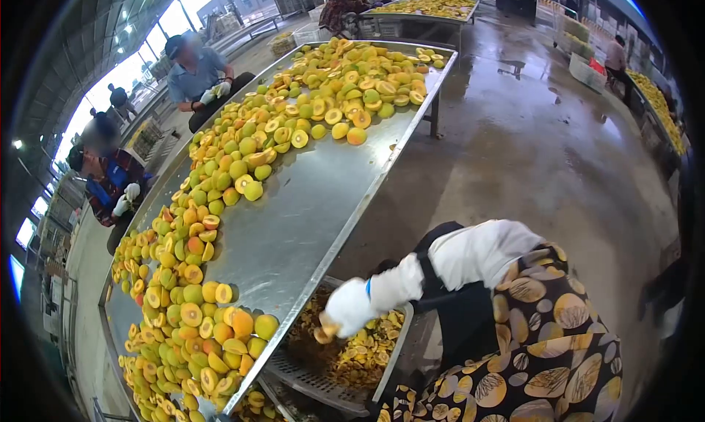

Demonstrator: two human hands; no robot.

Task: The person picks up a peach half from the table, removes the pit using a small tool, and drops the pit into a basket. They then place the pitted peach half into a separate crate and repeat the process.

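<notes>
My right hand [348, 310], in a white glove and white sleeve with a blue band at the wrist, reaches left over a crate [402, 334] beside the table edge. Its fingers are closed round a small orange-brown piece of fruit [326, 328], partly hidden by the glove. Below it in the crate lie yellow fruit scraps [367, 352] and darker brown bits. Close by on the left, many halved yellow-green and orange peaches [192, 315] cover part of the metal table [294, 209]. My left hand is out of sight.
The table's raised metal rim [345, 235] runs diagonally past my hand. Two people with gloved hands [126, 199] sit along its far side. More fruit tables [418, 12] stand behind. Wet concrete floor [507, 136] lies to the right.
</notes>
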